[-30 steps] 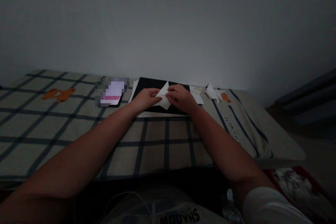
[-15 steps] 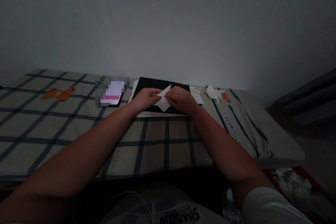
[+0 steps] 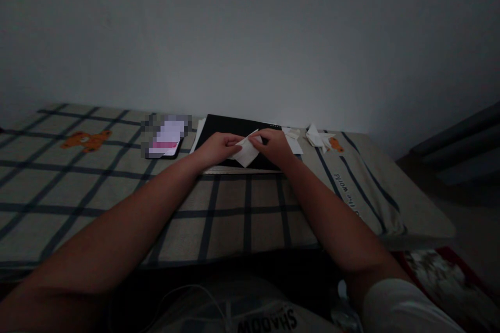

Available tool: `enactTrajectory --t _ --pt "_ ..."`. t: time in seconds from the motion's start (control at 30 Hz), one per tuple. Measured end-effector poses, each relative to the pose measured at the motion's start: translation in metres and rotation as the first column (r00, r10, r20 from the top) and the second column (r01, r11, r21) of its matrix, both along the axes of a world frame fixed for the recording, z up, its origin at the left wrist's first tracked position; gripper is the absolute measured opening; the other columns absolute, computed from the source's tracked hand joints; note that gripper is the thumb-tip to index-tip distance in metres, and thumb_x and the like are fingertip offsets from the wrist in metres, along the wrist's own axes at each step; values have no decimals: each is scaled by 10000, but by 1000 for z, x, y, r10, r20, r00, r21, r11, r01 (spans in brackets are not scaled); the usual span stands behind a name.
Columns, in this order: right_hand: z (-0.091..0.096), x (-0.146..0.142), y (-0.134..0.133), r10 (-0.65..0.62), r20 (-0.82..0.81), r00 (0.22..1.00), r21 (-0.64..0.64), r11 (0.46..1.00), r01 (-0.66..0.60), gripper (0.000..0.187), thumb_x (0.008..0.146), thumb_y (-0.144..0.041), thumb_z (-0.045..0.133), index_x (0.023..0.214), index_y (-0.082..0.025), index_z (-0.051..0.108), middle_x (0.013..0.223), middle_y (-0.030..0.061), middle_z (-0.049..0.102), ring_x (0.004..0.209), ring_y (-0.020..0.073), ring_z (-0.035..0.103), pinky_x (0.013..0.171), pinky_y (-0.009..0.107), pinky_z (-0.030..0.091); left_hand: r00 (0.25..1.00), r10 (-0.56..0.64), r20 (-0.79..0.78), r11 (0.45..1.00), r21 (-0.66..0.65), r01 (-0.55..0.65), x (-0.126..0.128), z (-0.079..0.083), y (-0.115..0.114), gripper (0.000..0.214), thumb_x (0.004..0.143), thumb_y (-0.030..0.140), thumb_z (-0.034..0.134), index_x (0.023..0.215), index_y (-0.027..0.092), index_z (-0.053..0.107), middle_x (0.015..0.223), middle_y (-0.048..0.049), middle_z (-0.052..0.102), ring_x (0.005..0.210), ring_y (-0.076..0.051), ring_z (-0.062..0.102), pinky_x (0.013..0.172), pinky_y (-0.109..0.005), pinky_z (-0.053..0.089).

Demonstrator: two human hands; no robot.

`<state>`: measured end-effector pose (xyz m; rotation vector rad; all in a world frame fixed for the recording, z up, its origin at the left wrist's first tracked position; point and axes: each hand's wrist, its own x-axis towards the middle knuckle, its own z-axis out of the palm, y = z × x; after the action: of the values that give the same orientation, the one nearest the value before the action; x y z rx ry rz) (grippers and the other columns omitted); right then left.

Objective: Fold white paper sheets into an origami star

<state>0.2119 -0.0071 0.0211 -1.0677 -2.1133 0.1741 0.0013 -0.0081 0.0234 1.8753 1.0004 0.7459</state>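
A small folded sheet of white paper (image 3: 247,154) is held between my two hands, above a black folder (image 3: 222,127). My left hand (image 3: 221,146) pinches the paper's left side, thumb toward me and fingers behind. On the other side my right hand (image 3: 272,143) grips the paper near its upper right edge with thumb and fingertips. Part of the paper is hidden by the fingers. More white sheets stick out from under the folder at its left and right.
A phone (image 3: 166,138) with a lit, partly blurred screen lies to the left. Folded white paper shapes (image 3: 319,138) rest at the right on the checked cloth (image 3: 230,218). Behind stands a grey wall (image 3: 250,36). A red container (image 3: 449,255) with crumpled contents is at the lower right.
The paper has turned and changed shape, from a pointed diamond to a broader flap. My right fingers have shifted slightly up along its edge; my left hand has barely moved.
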Motion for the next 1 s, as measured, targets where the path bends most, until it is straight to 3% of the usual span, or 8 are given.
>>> enactTrajectory --t 0.2,0.6,1.0 --pt "-1 -3 1 -48 -131 990 -75 996 38 152 847 -257 625 853 -174 752 850 54 732 758 168 641 698 291 479 998 32 50 999 -30 -31 -1 -1 1 416 783 331 622 1143 146 722 1030 -76 750 917 -226 683 801 -335 533" --pt "-4 -5 2 -165 -249 954 -244 964 103 193 800 -319 686 881 -170 777 793 48 752 677 163 644 629 287 474 998 21 51 999 -47 -19 -3 -1 1 428 784 341 612 1155 156 719 1002 -78 749 877 -218 682 766 -332 527" --pt "2 -5 -3 -152 -133 979 -194 973 125 192 830 -282 657 891 -156 789 847 63 767 723 166 661 690 280 473 998 62 9 998 1 -62 1 -2 0 403 804 435 644 1059 140 746 903 -71 748 750 -170 643 622 -257 462"
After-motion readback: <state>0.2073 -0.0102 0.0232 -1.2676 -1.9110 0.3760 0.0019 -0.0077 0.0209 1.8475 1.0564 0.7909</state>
